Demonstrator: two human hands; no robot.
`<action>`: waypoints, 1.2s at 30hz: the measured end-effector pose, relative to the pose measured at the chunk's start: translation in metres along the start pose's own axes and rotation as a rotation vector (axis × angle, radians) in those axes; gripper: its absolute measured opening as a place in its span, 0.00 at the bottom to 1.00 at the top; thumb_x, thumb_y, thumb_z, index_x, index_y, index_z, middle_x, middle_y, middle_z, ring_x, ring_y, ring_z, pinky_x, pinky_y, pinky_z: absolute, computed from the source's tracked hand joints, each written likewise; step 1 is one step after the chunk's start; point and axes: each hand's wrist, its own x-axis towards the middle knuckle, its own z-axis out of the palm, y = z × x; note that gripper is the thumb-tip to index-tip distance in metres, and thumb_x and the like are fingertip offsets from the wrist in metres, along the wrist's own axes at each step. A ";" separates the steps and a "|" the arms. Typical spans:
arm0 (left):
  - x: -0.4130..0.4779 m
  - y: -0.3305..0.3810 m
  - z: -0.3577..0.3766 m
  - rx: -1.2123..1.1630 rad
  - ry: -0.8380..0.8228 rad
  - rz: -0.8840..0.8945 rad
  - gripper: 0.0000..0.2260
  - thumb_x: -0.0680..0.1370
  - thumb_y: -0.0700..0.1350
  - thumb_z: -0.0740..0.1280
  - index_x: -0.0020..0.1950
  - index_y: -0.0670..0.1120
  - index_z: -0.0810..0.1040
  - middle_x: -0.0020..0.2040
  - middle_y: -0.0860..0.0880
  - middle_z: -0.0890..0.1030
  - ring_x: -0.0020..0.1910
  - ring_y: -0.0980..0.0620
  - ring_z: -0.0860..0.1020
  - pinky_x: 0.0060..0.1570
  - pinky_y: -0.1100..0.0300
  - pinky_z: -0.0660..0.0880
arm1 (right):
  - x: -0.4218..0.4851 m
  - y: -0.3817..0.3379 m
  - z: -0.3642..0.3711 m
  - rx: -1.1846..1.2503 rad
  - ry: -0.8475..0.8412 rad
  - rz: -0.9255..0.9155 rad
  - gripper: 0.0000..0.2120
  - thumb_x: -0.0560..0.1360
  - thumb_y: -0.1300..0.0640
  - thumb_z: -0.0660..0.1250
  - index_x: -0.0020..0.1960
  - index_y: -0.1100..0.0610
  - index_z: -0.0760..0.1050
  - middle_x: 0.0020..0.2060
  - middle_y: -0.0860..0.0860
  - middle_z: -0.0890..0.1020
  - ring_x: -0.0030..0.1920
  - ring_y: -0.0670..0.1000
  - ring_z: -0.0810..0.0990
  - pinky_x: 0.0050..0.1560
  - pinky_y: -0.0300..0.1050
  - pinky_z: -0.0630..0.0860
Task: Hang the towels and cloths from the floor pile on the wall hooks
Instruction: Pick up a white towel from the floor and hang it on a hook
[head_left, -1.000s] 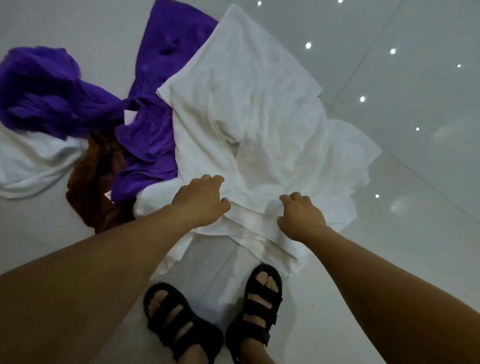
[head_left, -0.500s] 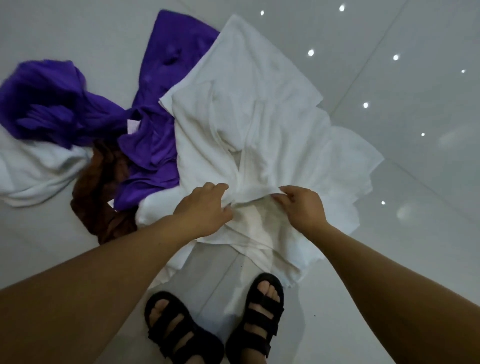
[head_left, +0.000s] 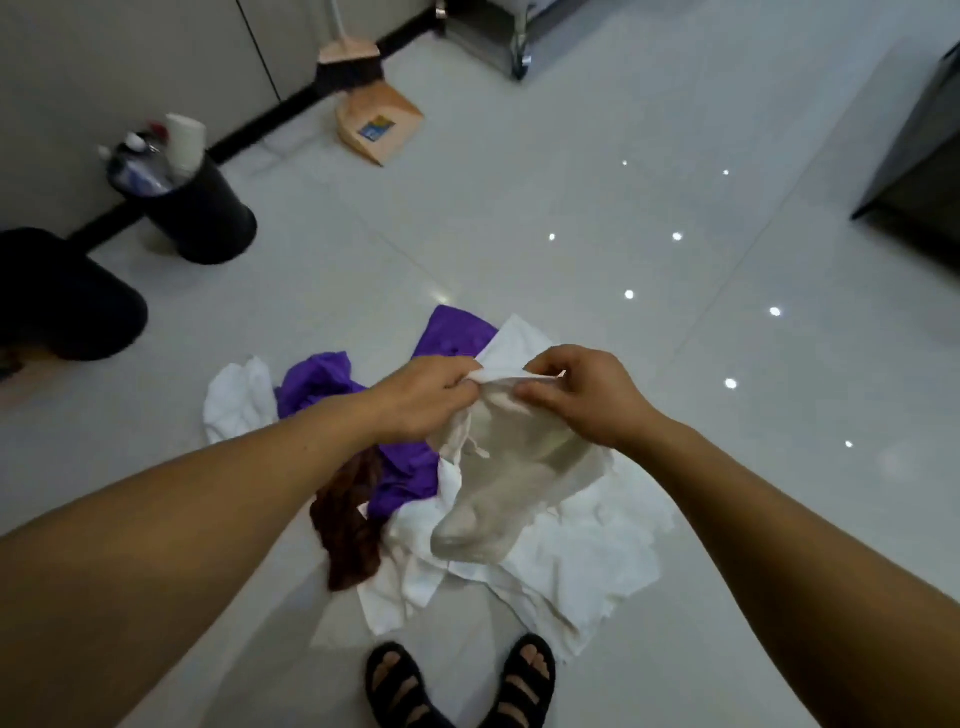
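White cloth (head_left: 506, 473): top edge pinched by left hand (head_left: 426, 400) and right hand (head_left: 582, 400), both grips closed on it.
Risk: its hanging end could drag floor pile (head_left: 576, 561) pieces along.

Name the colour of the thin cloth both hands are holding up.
White: the thin crumpled cloth shows best in the head view.

White towel (head_left: 511, 483), purple cloth (head_left: 408, 480), brown cloth (head_left: 345, 525), apparently black bin (head_left: 208, 218)

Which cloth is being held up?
The thin greyish-white cloth, pinched by the left hand and right hand; the purple cloth, brown cloth and white towels lie on the floor.
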 end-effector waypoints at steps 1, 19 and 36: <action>-0.017 0.013 -0.023 -0.009 -0.006 -0.016 0.10 0.79 0.43 0.59 0.49 0.41 0.78 0.46 0.45 0.81 0.48 0.46 0.77 0.50 0.55 0.71 | 0.000 -0.025 -0.011 -0.058 -0.053 0.002 0.06 0.73 0.47 0.70 0.44 0.49 0.81 0.42 0.43 0.82 0.43 0.43 0.77 0.46 0.38 0.73; -0.308 0.137 -0.250 0.274 0.679 -0.322 0.09 0.77 0.47 0.56 0.37 0.49 0.64 0.39 0.45 0.75 0.42 0.41 0.74 0.42 0.51 0.71 | -0.047 -0.352 -0.011 0.018 -0.088 -0.529 0.11 0.81 0.47 0.56 0.47 0.51 0.71 0.39 0.43 0.75 0.42 0.47 0.75 0.40 0.38 0.69; -0.521 0.285 -0.271 -0.035 1.649 -0.253 0.07 0.77 0.44 0.67 0.55 0.46 0.79 0.50 0.47 0.79 0.46 0.52 0.77 0.42 0.64 0.72 | -0.201 -0.465 0.027 0.002 -1.023 -0.773 0.19 0.66 0.48 0.77 0.54 0.45 0.75 0.48 0.45 0.81 0.48 0.45 0.82 0.44 0.36 0.79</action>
